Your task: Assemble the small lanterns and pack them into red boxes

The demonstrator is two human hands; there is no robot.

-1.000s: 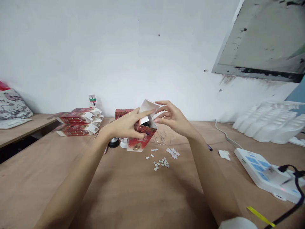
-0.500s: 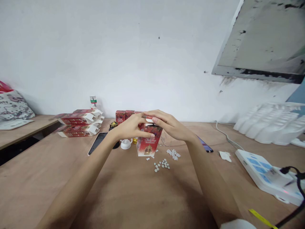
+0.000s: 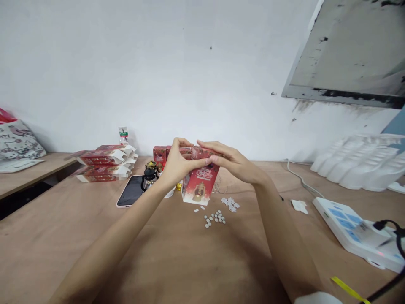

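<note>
A red Christmas gift box (image 3: 201, 185) with a lantern picture stands slightly tilted in front of me, its top now closed. My left hand (image 3: 183, 164) holds its upper left side, thumb across the front near the top edge and fingers curved behind. My right hand (image 3: 232, 164) grips the upper right, thumb tip meeting the left thumb and fingers over the top. Just left of the box are a black mini lantern (image 3: 149, 179), a gold-topped one behind it and a partly hidden white round piece (image 3: 170, 194). White round discs (image 3: 217, 218) and small white tabs (image 3: 230, 204) lie before it.
Unfilled red boxes (image 3: 104, 173) are stacked at left, near a phone (image 3: 129, 192). More red boxes (image 3: 159, 155) stand by the wall. Thin wire pieces (image 3: 218, 185) lie behind my right hand. A power strip (image 3: 351, 228) and white foam trays (image 3: 354, 164) are at right.
The box's open top flap has gone down, and the box leans a little more. My left hand has shifted left and opened out; my right hand has moved slightly right off the top.
</note>
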